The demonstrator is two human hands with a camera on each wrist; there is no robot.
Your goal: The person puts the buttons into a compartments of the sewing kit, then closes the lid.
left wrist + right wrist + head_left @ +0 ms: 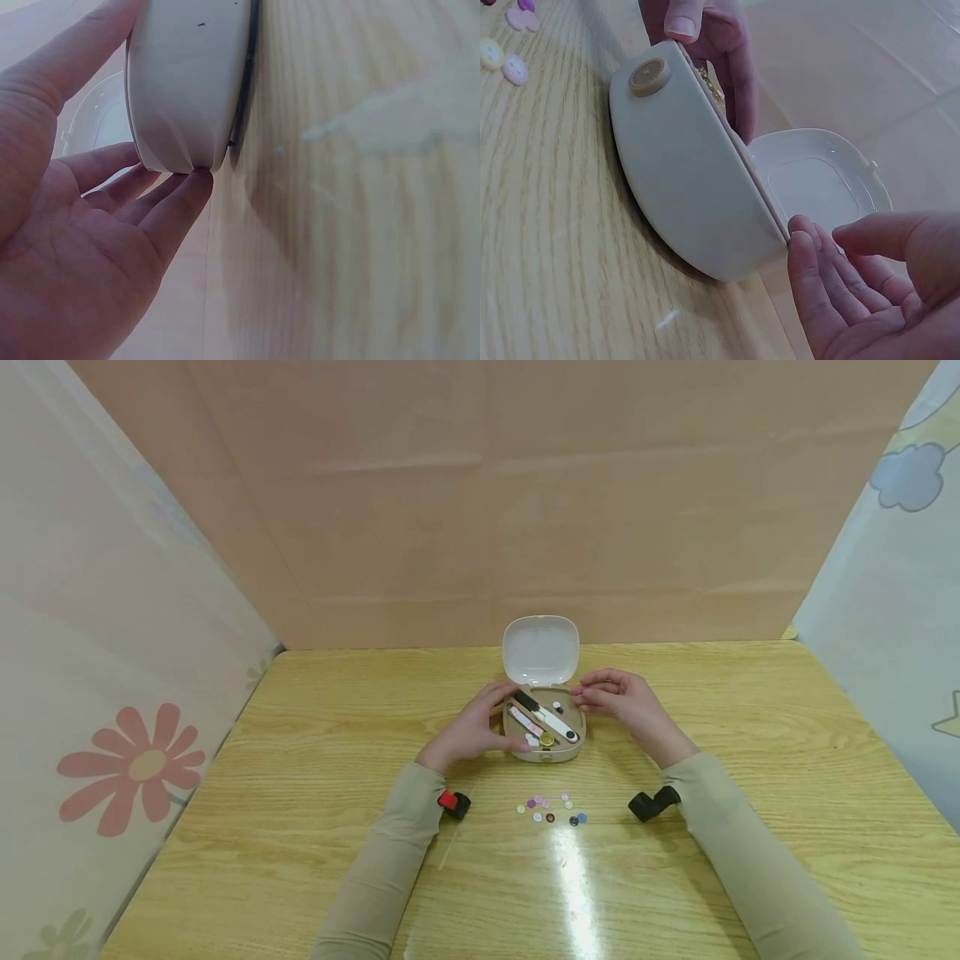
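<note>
A cream sewing box [546,757] stands on the table with its white lid [541,649] raised at the back. My left hand [480,727] grips its left side, thumb at the front rim and fingers round the back. In the left wrist view those fingertips press the box wall [187,82]. My right hand [626,703] is at the back right corner, its fingertips by the rim; whether they pinch something small is unclear. Inside lie white-handled scissors or a similar tool [555,724], a pink-and-white strip [526,720], a yellow round item [547,740] and small white and dark pieces [557,706].
Several loose buttons [551,817] in pink, yellow, purple, white, dark red, black and blue lie on the wooden table [337,735] in front of the box. A tan sheet [487,527] hangs behind the table's back edge. Patterned cloths flank both sides.
</note>
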